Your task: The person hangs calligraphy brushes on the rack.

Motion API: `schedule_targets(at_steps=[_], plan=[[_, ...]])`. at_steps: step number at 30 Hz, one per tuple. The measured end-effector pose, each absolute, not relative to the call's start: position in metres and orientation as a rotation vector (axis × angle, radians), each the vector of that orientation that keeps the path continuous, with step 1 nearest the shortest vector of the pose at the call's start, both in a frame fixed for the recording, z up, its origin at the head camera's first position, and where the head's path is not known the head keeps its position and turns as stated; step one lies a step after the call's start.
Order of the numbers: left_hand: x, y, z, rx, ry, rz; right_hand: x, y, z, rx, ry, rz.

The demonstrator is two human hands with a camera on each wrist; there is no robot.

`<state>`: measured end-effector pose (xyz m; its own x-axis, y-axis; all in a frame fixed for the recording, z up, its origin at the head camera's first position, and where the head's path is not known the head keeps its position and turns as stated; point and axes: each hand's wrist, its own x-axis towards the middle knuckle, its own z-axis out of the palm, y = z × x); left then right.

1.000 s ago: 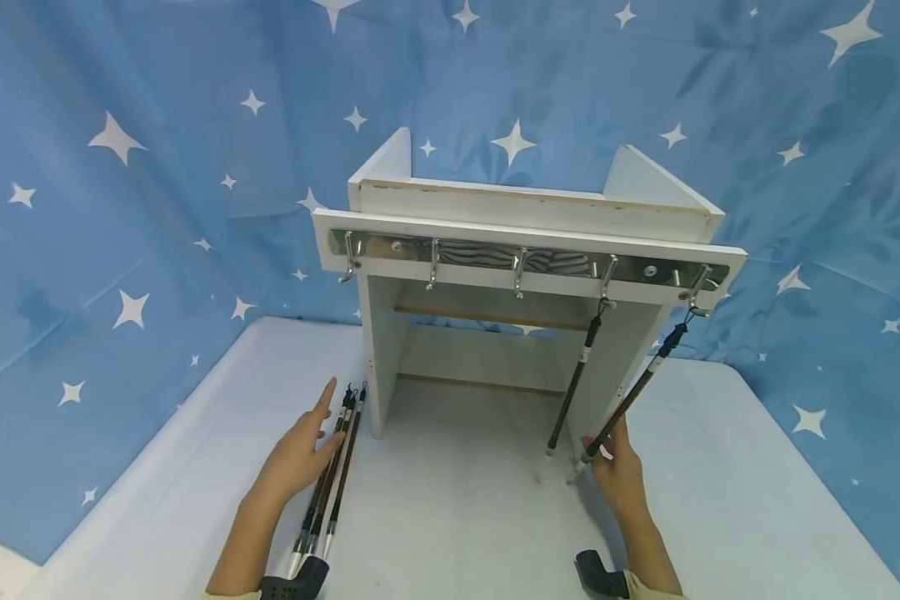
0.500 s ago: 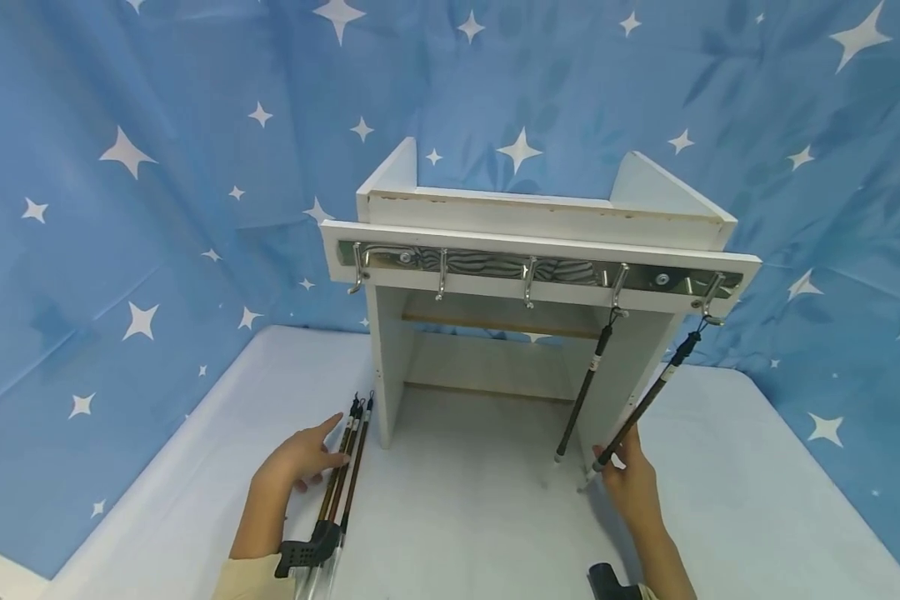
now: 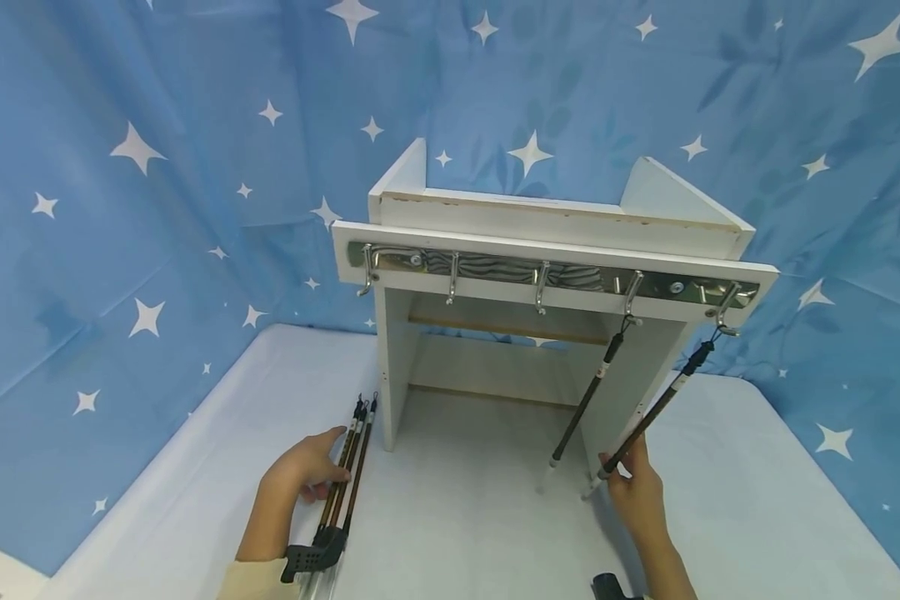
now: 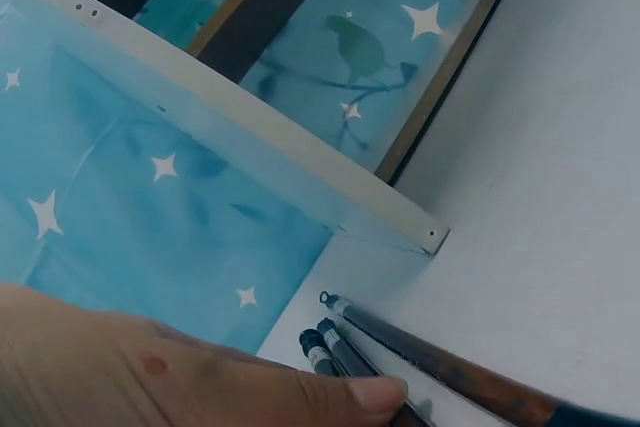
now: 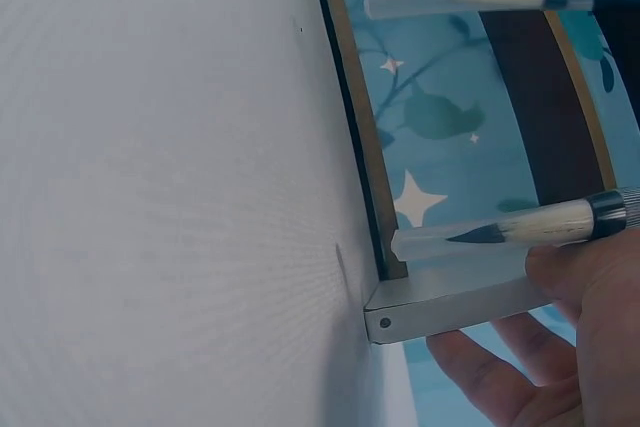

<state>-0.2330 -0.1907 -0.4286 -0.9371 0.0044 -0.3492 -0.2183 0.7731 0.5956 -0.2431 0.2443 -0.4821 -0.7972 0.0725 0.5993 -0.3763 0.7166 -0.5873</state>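
My left hand [image 3: 305,467] is at the calligraphy brushes [image 3: 350,454] lying on the table, left of a white shelf unit [image 3: 385,375]. Its thumb extends over the two left brushes; the other fingers are beside them, partly hidden. In the left wrist view, the thumb [image 4: 350,397] crosses the handles, and a third brush [image 4: 450,362] lies apart. With my right hand [image 3: 636,487] I grip the unit's right side panel [image 5: 450,312], thumb inside and fingers outside. Close by the thumb, a capped brush [image 5: 540,224] hangs at a slant from the rightmost hook. Another brush [image 3: 588,400] hangs from the neighbouring hook.
Along the unit's front board runs a metal strip with several hooks [image 3: 542,287]; those at the left and middle carry nothing. A blue curtain with white stars [image 3: 195,167] rises behind the white table [image 3: 480,517].
My left hand has come down and back toward the brushes, its thumb now across them. My right hand stays at the side panel, and the head view has shifted slightly.
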Motion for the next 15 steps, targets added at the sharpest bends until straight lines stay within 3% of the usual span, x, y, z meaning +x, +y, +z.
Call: schedule_targets(at_steps=[15], plan=[[-0.23,-0.187,-0.416,-0.019,2.701,0.999,-0.241,0.244,-0.482,0.222,-2.298,0.944]])
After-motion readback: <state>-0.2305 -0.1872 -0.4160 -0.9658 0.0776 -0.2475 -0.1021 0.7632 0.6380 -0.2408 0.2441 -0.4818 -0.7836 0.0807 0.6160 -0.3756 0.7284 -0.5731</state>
